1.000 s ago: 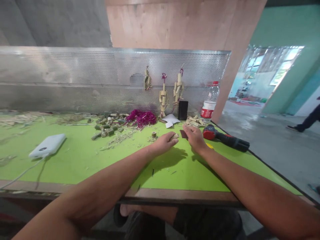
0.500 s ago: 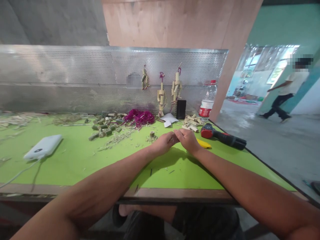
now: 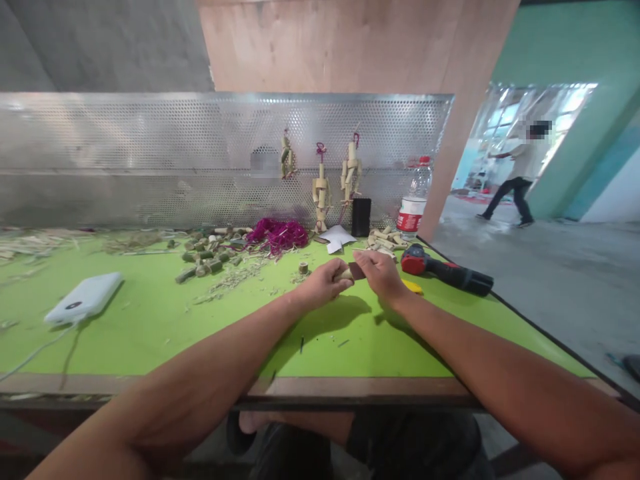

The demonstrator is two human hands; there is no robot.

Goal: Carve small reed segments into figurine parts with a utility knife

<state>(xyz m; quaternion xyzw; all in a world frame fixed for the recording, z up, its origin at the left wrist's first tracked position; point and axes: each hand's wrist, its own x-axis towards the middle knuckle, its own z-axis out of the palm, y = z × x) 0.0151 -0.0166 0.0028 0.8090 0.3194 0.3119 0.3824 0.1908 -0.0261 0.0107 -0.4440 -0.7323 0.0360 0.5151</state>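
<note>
My left hand (image 3: 327, 283) is closed round a small pale wooden piece (image 3: 344, 274), whose end points right. Pinched in my right hand (image 3: 379, 272) is a dark brown sheet (image 3: 357, 271), like sandpaper, which touches that end. Both hands are above the green tabletop (image 3: 320, 353). Just beyond my left hand stands a short wood stub (image 3: 303, 268) among shavings. A yellow object (image 3: 412, 287) lies partly hidden behind my right wrist.
A drill (image 3: 445, 270) lies right of my hands. Cut wood pieces (image 3: 203, 260), purple string (image 3: 278, 235), a bottle (image 3: 414, 203) and a white power bank (image 3: 84, 297) are on the table. Jointed wooden figures (image 3: 321, 193) hang behind. Far right, a person (image 3: 520, 167) walks.
My hands have moved slightly apart, and the pale piece and brown sheet now show between them. The person in the background has moved left.
</note>
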